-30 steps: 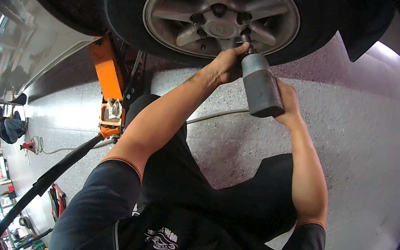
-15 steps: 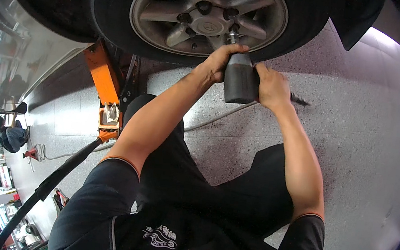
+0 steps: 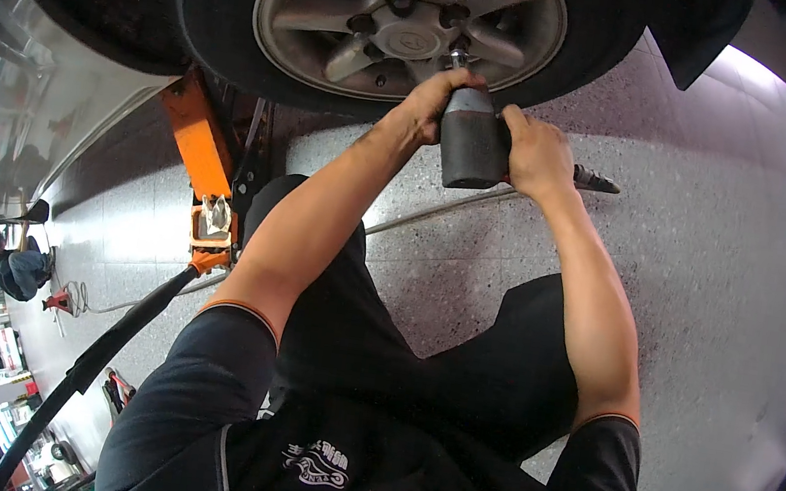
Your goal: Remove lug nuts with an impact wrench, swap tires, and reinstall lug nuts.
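Observation:
A dark grey impact wrench [image 3: 472,147] is held between my two hands in front of a car wheel [image 3: 344,16]. My left hand [image 3: 431,104] wraps around its front end, thumb across the top. On its right side my right hand [image 3: 536,155] is closed around the handle, most of which the hand hides. The shiny socket [image 3: 458,58] at the tool's nose reaches into a lug hole just below and right of the wheel's centre cap [image 3: 410,44]. Other lug holes surround the cap.
An orange floor jack [image 3: 196,140] stands left of the wheel, its long black handle [image 3: 128,335] slanting toward the lower left. A grey air hose [image 3: 436,217] runs over the speckled floor. Far left, another person [image 3: 23,268] crouches near a red jack stand [image 3: 58,301].
Wheel, hands and wrench sit slightly higher in the picture. Both hands keep their grip, and the socket stays at the same lug hole.

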`<move>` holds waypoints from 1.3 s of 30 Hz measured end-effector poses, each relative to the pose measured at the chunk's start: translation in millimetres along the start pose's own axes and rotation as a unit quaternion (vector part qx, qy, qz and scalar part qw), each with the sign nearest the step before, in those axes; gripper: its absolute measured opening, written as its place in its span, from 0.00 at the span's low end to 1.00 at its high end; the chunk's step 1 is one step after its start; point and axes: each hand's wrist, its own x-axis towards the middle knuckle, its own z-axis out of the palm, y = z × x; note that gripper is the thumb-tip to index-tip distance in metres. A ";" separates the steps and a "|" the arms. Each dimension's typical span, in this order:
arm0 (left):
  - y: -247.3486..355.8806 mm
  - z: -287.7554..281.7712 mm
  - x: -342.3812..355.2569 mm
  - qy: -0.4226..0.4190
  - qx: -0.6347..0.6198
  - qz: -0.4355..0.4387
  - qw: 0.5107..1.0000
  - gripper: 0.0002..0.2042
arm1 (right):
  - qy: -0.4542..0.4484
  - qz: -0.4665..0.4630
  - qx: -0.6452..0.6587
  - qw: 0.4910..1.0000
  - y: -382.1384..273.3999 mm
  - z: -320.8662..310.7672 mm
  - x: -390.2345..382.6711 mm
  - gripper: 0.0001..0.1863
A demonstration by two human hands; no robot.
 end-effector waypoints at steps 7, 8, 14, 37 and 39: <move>-4.3 -0.5 -4.6 0.014 -0.010 0.086 0.996 0.21 | -0.035 0.026 0.064 0.997 -8.9 -4.7 -11.9 0.24; -9.0 -4.5 -9.6 0.019 0.008 0.073 0.997 0.23 | -0.016 0.009 0.054 0.998 -12.4 0.3 -19.5 0.23; -33.3 -22.1 -67.2 0.028 -0.027 0.097 0.995 0.19 | -0.068 -0.047 0.066 0.994 -47.3 -3.1 -54.8 0.21; 37.6 -87.5 -66.6 0.073 0.115 0.037 0.990 0.14 | 0.005 -0.060 0.042 0.997 -101.4 44.6 21.2 0.09; 38.3 -81.4 -64.4 0.099 0.104 0.027 0.989 0.11 | -0.018 -0.060 0.031 0.998 -96.0 38.7 22.6 0.10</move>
